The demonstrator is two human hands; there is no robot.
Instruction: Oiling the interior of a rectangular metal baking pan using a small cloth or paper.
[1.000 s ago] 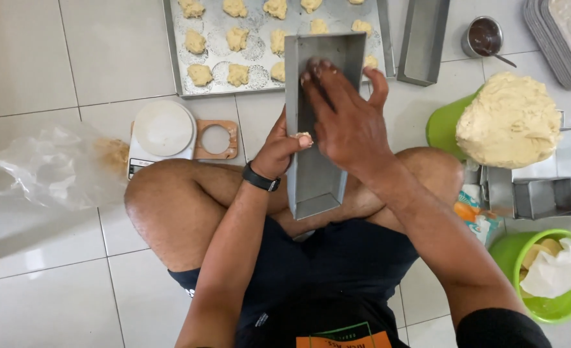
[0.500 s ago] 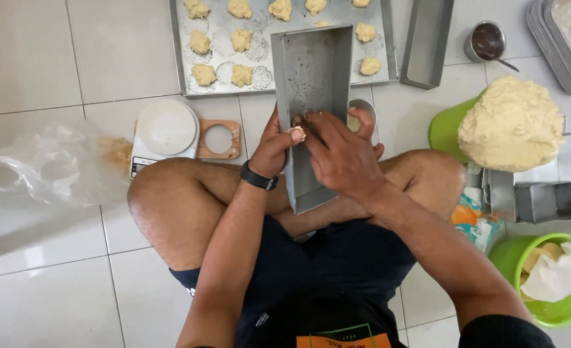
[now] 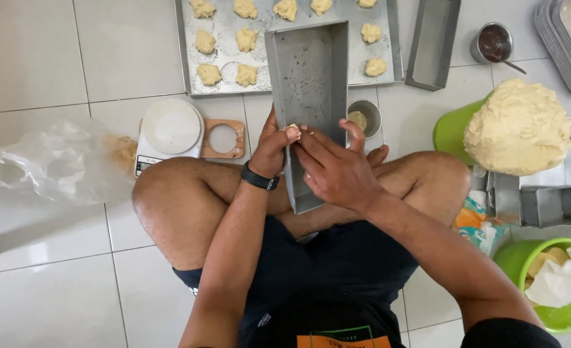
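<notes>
So the loaf tin sat tilted across the crossed legs, far end over the baking tray; left hand gripped its rim, right hand pinched a dough scrap there; looked like greasing or scraping, needing steady fingers next.

i see a long loaf tin resting on my crossed legs, its far end lying over the baking tray on the floor ahead. dough lumps sit on that tray, left and right of the tin. a scale lies left of the tin, with a plastic bag further left. a small cup stands just right of the tin. a second tin lies right of the tray. a dough mound sits in a bowl at my right.
</notes>
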